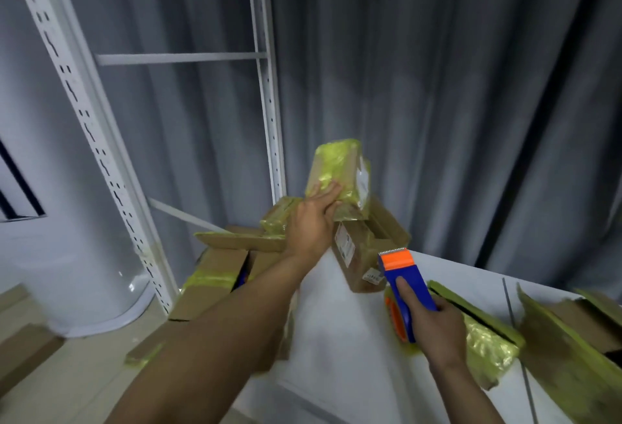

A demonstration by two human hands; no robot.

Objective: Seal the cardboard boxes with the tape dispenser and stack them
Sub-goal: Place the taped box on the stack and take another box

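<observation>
Left hand (313,218): fingers straight and together, laid flat on the near face of the small taped box (340,171); thumb not visible. The box sits tilted on top of a larger cardboard box (361,248) at the far edge of the white tabletop (336,339).

Right hand (437,326): fingers wrapped round the blue-and-orange tape dispenser (402,284), thumb along its top, held above the tabletop. A flat taped box (488,336) lies just beside this hand.

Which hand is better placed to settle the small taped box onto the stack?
Left hand: its fingers lie flat on the tilted taped box; the right hand grips the tape dispenser.
</observation>
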